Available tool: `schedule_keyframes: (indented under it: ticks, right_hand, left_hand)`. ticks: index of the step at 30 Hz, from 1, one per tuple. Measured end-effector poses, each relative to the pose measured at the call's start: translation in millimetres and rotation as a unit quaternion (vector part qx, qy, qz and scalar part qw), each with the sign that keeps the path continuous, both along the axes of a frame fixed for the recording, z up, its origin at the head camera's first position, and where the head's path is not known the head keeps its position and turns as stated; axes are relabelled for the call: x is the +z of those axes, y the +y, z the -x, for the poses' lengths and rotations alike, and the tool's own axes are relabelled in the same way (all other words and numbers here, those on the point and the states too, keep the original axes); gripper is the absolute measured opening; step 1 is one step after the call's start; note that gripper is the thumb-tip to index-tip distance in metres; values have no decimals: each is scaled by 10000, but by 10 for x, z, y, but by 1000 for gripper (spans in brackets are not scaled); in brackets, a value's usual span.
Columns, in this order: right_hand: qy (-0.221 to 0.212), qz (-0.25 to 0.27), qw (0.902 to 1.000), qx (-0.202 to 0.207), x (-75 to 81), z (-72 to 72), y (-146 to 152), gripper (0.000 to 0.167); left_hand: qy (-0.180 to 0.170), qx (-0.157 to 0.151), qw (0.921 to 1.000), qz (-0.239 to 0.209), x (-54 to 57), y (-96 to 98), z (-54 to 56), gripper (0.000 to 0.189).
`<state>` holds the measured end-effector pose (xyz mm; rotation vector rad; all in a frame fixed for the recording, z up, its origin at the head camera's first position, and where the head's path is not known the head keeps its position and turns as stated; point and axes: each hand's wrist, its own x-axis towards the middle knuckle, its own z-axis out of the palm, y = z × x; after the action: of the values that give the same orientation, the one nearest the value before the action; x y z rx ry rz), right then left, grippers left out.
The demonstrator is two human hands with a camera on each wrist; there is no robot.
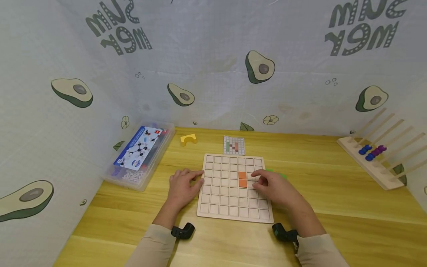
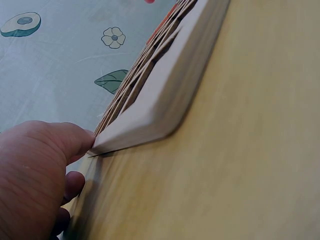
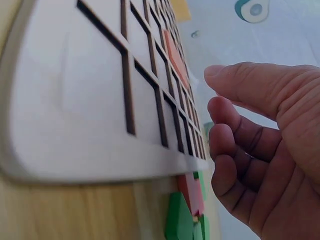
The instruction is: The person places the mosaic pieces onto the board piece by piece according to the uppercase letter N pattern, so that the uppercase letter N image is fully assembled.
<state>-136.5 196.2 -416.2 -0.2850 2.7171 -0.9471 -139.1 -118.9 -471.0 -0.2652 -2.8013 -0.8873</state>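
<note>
A square wooden grid board (image 1: 224, 210) lies on the table with two orange tiles (image 1: 242, 183) in neighbouring cells of one column. My left hand (image 1: 181, 188) rests at the board's left edge, its thumb and index finger touching the rim, as the left wrist view also shows. Over the right part of the board hovers my right hand (image 1: 275, 188), just right of the orange tiles. Its thumb and loosely bent fingers stand apart with nothing between them in the right wrist view. Green blocks (image 3: 177, 217) and a red block (image 3: 191, 195) lie beside the board, partly hidden by this hand in the head view.
Behind the board lies a printed grid card (image 1: 234, 145) with coloured squares. A yellow arch block (image 1: 188, 139) is at the back left, near a clear plastic case (image 1: 140, 155). At far right stands a wooden peg rack (image 1: 370, 163) with blue and purple beads.
</note>
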Motion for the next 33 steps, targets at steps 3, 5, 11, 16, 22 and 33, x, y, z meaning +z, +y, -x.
schedule_keyframes:
  ticks: [3, 5, 11, 16, 22, 33]
  right_hand:
    - [85, -30, 10000, -18, 33, -14, 88, 30]
    - [157, -78, 9998, -28, 49, -23, 149, 30]
    - [129, -148, 9995, -237, 80, -58, 340, 35]
    - [28, -290, 9985, -471, 60, -78, 491, 39]
    - [53, -456, 9974, -558, 22, -73, 639, 36]
    - [75, -445, 9982, -405, -74, -68, 722, 21]
  left_hand:
    - [-19, 6, 10000, 17, 0, 2, 3, 31]
    - [-31, 13, 10000, 27, 0, 1, 2, 31]
    - [-64, 10, 10000, 29, -4, 0, -1, 31]
    - [-126, 2, 9999, -18, 0, -1, -6, 31]
    - [-58, -1, 10000, -4, -6, 4, 1, 31]
    - [-14, 7, 10000, -2, 16, 13, -5, 31]
